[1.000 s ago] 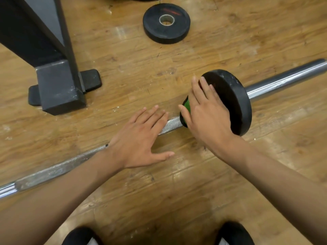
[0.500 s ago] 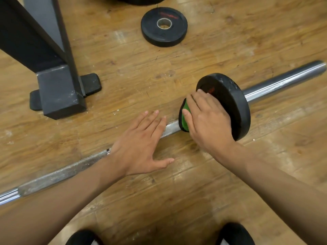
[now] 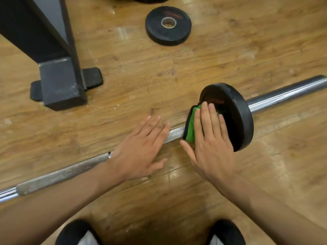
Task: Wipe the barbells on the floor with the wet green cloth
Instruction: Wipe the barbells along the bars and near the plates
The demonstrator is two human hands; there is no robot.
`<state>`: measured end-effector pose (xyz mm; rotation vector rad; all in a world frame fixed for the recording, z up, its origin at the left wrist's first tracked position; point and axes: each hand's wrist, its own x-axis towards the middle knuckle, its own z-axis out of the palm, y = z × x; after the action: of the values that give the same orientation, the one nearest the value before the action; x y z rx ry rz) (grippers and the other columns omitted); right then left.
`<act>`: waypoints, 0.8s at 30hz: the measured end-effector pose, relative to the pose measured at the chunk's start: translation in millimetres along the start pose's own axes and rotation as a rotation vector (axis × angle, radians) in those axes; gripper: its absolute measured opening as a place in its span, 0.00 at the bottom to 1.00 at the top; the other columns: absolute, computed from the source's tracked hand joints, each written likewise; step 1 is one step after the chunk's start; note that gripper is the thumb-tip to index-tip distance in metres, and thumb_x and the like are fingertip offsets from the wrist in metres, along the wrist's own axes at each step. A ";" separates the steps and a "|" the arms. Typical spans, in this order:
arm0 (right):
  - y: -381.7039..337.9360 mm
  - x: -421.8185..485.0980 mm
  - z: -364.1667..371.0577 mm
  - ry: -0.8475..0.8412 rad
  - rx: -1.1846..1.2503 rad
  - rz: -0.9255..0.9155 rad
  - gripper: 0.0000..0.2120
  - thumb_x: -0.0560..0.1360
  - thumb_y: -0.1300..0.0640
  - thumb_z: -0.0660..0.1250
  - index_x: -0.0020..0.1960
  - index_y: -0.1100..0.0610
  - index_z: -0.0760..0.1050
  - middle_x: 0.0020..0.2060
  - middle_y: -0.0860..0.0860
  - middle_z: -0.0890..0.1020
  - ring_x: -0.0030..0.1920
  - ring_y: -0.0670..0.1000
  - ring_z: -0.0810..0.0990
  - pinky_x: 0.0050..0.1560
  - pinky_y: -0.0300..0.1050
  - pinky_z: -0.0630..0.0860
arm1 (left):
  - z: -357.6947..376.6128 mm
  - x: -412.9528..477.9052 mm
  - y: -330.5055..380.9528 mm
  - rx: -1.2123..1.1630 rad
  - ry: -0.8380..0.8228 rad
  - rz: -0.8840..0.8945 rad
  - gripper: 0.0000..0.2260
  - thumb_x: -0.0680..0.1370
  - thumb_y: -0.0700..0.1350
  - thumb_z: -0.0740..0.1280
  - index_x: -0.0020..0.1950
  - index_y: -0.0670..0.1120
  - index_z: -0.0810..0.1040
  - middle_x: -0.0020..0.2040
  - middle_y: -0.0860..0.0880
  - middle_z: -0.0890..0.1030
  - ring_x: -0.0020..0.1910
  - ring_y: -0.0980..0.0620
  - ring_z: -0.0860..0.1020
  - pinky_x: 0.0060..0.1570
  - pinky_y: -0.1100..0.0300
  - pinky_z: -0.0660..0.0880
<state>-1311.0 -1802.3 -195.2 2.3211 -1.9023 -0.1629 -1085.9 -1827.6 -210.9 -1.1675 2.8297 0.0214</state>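
Right grip [image 3: 212, 144] is staying released here, fingers lying straight and flat, pressing the bunched-up green cloth [image 3: 192, 128] against the inner face of the matte black round plate [image 3: 242, 117]. That plate is sitting upright on the barbell [image 3: 174, 134], which is lying across the scuffed wooden floor [image 3: 230, 59]. Left grip [image 3: 141, 151] is released too, palm down, fingers spreading over the rough knurled shaft, thumb out towards the floor. The far sleeve is looking like smooth shiny chrome. A loose plate [image 3: 168, 25] is lying flat further off, near a boxy black metal rack foot [image 3: 60, 85].
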 end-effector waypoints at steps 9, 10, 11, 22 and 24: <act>-9.6 24.6 -3.1 0.035 -0.004 0.003 0.38 0.85 0.37 0.48 0.73 0.70 0.70 0.80 0.66 0.61 0.82 0.63 0.57 0.82 0.60 0.50 | -1.1 -5.9 17.8 -0.015 -0.021 -0.030 0.44 0.77 0.67 0.60 0.80 0.35 0.60 0.75 0.36 0.72 0.80 0.37 0.63 0.80 0.41 0.53; -4.2 14.7 2.8 0.062 0.044 -0.004 0.36 0.86 0.39 0.49 0.75 0.69 0.68 0.81 0.66 0.58 0.82 0.63 0.54 0.83 0.59 0.49 | -1.2 -6.8 19.4 -0.021 -0.019 -0.027 0.44 0.77 0.67 0.60 0.81 0.36 0.60 0.75 0.36 0.72 0.80 0.37 0.64 0.80 0.41 0.54; 1.4 3.7 7.6 0.105 0.081 -0.013 0.34 0.86 0.41 0.51 0.77 0.68 0.66 0.82 0.66 0.55 0.83 0.62 0.52 0.83 0.58 0.47 | -1.3 -7.4 21.1 -0.018 -0.014 -0.026 0.43 0.78 0.67 0.59 0.81 0.36 0.60 0.74 0.36 0.73 0.80 0.37 0.64 0.80 0.41 0.54; 12.3 28.3 11.2 0.215 0.165 0.021 0.20 0.85 0.53 0.56 0.67 0.66 0.75 0.76 0.66 0.69 0.78 0.62 0.67 0.82 0.55 0.55 | -4.3 -5.6 24.9 -0.034 -0.048 -0.027 0.44 0.78 0.69 0.56 0.79 0.35 0.64 0.72 0.36 0.75 0.78 0.37 0.68 0.79 0.43 0.54; 11.7 5.3 16.8 0.278 0.185 0.025 0.21 0.84 0.62 0.59 0.76 0.65 0.68 0.79 0.65 0.64 0.81 0.62 0.61 0.83 0.55 0.51 | -5.6 -4.0 21.5 -0.022 -0.047 -0.029 0.44 0.78 0.69 0.56 0.79 0.35 0.64 0.72 0.37 0.76 0.78 0.37 0.68 0.79 0.42 0.55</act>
<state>-1324.1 -1810.4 -209.7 2.2848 -1.8725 0.3358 -1098.6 -1809.7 -205.4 -1.1959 2.7785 0.0780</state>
